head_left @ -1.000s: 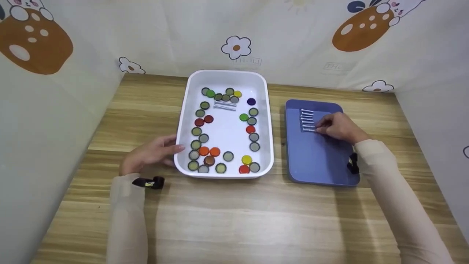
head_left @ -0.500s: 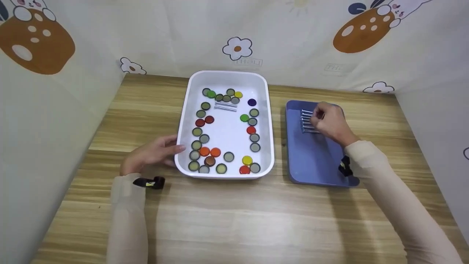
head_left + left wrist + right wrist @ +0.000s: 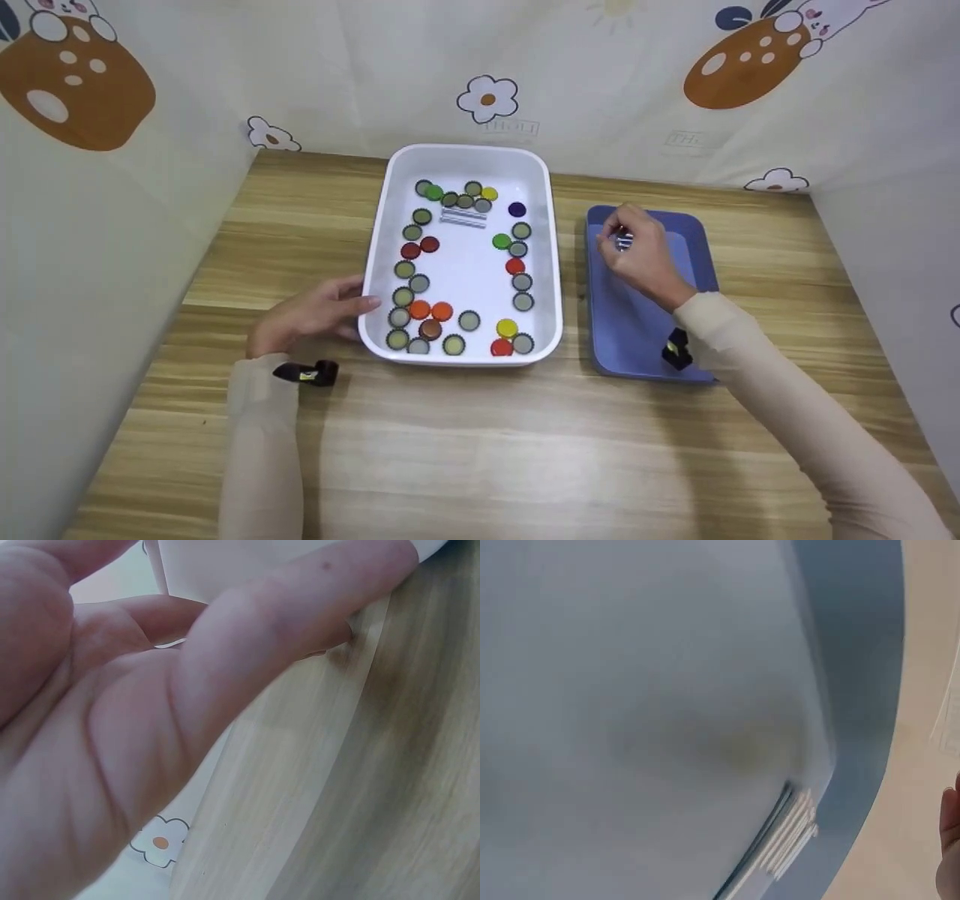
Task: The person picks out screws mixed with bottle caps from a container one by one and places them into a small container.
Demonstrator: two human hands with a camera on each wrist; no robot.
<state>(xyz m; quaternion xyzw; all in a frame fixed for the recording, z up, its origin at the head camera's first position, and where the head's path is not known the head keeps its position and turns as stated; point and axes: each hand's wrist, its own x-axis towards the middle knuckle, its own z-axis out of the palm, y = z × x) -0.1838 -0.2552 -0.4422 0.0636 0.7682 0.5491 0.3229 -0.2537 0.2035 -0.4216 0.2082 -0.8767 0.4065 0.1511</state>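
Note:
My left hand point(image 3: 315, 309) holds the white plastic tub point(image 3: 555, 300) by its left wall, thumb over the rim and fingers outside. The left wrist view shows the palm and extended fingers beside the wall. Many bottle caps point(image 3: 469, 320) lie around the tub floor, with a few silver nails point(image 3: 463, 219) near its far end. My right hand point(image 3: 637, 251) hovers over the far left of the blue tray point(image 3: 637, 369), fingers loosely curled and nothing visible in them. Several nails point(image 3: 776, 836) lie side by side in that tray, mostly hidden by the hand in the head view.
Both containers stand on a wood-grain table point(image 3: 480, 442), a narrow gap between them. A patterned cloth wall point(image 3: 600, 82) rises behind and at both sides. Wrist cameras point(image 3: 677, 350) sit on both forearms.
My right hand has lifted off the nearest nail of the row in the blue tray and moved left over the row. The left hand and the tub have stayed in place.

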